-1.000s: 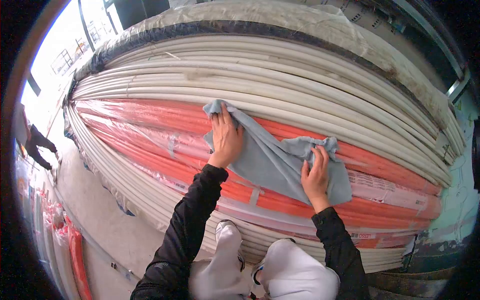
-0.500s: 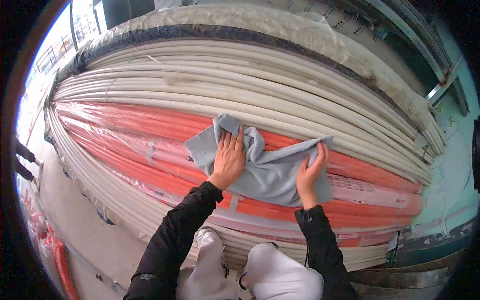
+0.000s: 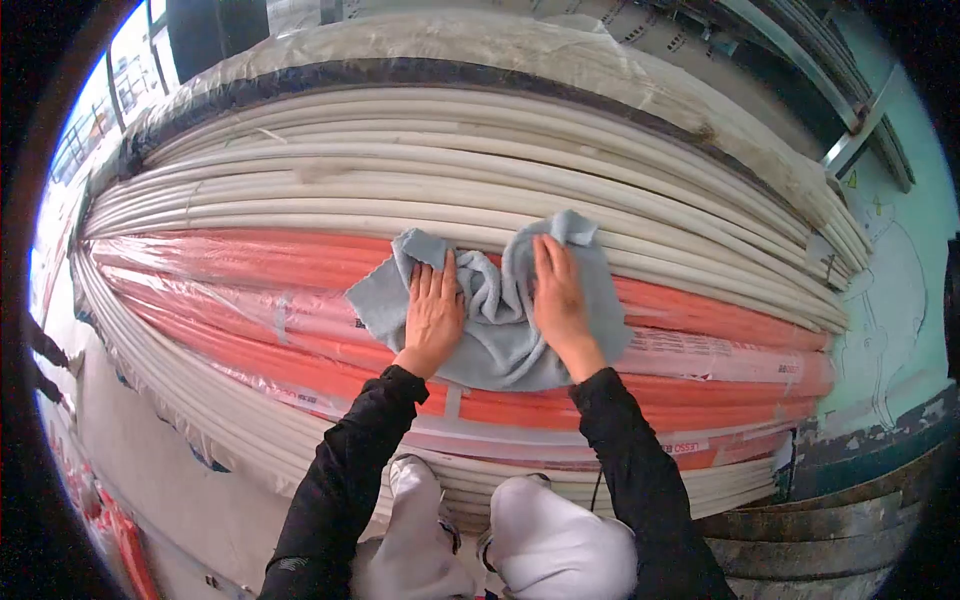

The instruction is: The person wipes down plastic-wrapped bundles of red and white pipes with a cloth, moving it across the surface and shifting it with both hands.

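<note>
A grey-blue cloth (image 3: 500,357) lies bunched over the red, plastic-wrapped pipes (image 3: 330,345), its upper edge reaching the white pipes (image 3: 480,195). My left hand (image 3: 434,322) rests flat on the cloth's left part, fingers stretched out and pointing away from me. On its right part lies my right hand (image 3: 562,305), fingers extended over the fabric near the top edge. Folds of cloth stand up between the two hands. My right thumb is not clearly visible.
Clear plastic sheeting (image 3: 430,40) covers the far side of the pile. At right are a pale green wall (image 3: 900,290) and stacked curved dark strips (image 3: 820,540). Another person's dark sleeve (image 3: 45,348) shows at far left. My legs (image 3: 565,540) are close to the pile.
My right hand has moved left and away from me, toward my left hand, carrying the cloth's right side along. The cloth is more bunched between the hands. The view has shifted slightly.
</note>
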A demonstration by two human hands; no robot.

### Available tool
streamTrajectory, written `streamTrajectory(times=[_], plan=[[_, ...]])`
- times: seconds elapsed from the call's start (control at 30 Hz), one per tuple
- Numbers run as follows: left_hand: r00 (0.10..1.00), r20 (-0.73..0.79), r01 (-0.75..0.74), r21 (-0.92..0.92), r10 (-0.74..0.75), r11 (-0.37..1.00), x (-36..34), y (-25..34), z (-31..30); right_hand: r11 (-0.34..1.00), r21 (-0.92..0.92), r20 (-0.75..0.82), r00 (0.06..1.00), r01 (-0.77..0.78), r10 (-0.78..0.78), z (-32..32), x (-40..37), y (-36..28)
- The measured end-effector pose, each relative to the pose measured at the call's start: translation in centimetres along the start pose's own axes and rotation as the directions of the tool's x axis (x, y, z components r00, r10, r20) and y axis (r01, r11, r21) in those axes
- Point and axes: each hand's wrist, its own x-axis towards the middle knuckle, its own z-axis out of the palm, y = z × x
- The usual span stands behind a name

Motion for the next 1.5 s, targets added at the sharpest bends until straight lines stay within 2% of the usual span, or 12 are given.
streamTrajectory(times=[0.17,0.33,0.47,0.57,0.7,0.8,0.9,0.97,1.1,1.23,1.43,1.5], plan=[[0.999,-0.018,0.035,-0.014,-0.036,0.999,0.2,-0.3,0.5,0.982,-0.131,-0.102,0.987,-0.134,0.121,-3.1,-2.0,3.7],[0.995,0.001,-0.1,0.029,0.1,0.995,2.7,-0.8,-1.4,0.974,-0.173,-0.101,0.987,-0.143,0.127,-3.9,-0.9,2.5],[0.97,0.038,-0.243,0.088,0.241,0.966,5.3,-1.9,-2.9,0.986,-0.162,0.044,0.999,0.039,-0.032,-2.4,0.8,1.2],[0.927,0.195,-0.337,0.058,0.32,0.94,6.6,-2.8,-4.5,0.983,-0.163,0.074,0.994,0.088,-0.077,0.3,2.2,-1.8],[0.868,0.205,-0.46,-0.008,0.452,0.888,8.1,-3.2,-5.8,0.966,-0.233,0.06,0.994,0.108,-0.096,1.8,2.8,-4.8],[0.892,0.261,-0.367,-0.056,0.369,0.928,8.3,-2.1,-6.6,0.976,-0.197,0.005,0.995,0.098,-0.099,2.5,2.2,-4.3],[0.916,0.134,-0.374,-0.062,0.379,0.926,7.6,-1.6,-4.6,0.989,-0.128,0.044,0.997,0.07,-0.065,1.8,1.8,-2.8],[0.9,0.207,-0.381,-0.052,0.383,0.923,7.4,-0.7,-2.4,0.996,-0.078,0.063,0.997,0.043,-0.038,0.1,1.2,-1.7],[0.918,0.194,-0.317,-0.164,0.345,0.934,7.4,4.5,-1.1,0.99,-0.134,0.035,0.999,-0.036,0.041,-2.8,-0.3,1.2],[0.909,0.134,-0.377,-0.132,0.394,0.917,7.6,8.2,0.4,0.98,-0.176,-0.022,0.996,-0.094,0.091,-4.7,-2.0,4.4],[0.91,0.113,-0.382,-0.144,0.399,0.913,7.4,8.9,0.3,0.968,-0.128,-0.068,0.976,-0.214,0.207,-6.5,-3.5,5.8],[0.9,0.196,-0.385,-0.066,0.39,0.921,7.2,8.7,-0.1,0.955,-0.169,-0.069,0.969,-0.245,0.236,-5.8,-4.4,7.9]])
